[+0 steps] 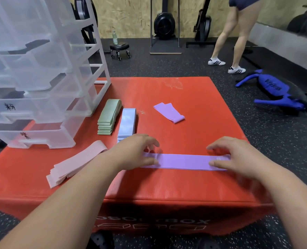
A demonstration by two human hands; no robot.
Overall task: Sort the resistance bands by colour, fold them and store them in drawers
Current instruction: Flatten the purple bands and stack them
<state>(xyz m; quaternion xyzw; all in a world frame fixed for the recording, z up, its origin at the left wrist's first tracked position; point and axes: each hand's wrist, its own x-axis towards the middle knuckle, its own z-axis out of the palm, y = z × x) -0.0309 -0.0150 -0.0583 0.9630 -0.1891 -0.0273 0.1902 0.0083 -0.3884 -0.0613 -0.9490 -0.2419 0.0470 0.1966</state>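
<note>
though storing in the drawer unit (pixel 41 83) looks unstarted, a pink stack (pixel 77 164), green stack (pixel 109 117) and blue stack (pixel 127 123) lie sorted just right of it. further right, the left hand (pixel 134 153) and right hand (pixel 239 157), each grip loose and spread, press a flat purple band (pixel 183 161) at its ends; a folded purple band (pixel 168 112) waits there too.

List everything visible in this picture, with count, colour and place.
flat band: 1, purple, box front, under both hands
folded band: 1, purple, box middle
green bands: 1 stack, beside drawer unit
blue bands: 1 stack, right of green bands
pink bands: 1 stack, box front left
drawer unit: 1, clear, box back left
box: 1, red, on floor
bag: 1, blue, floor right
stool: 1, black, floor behind
other person: 1, back right
left hand: on flat band's left end
right hand: on flat band's right end
</note>
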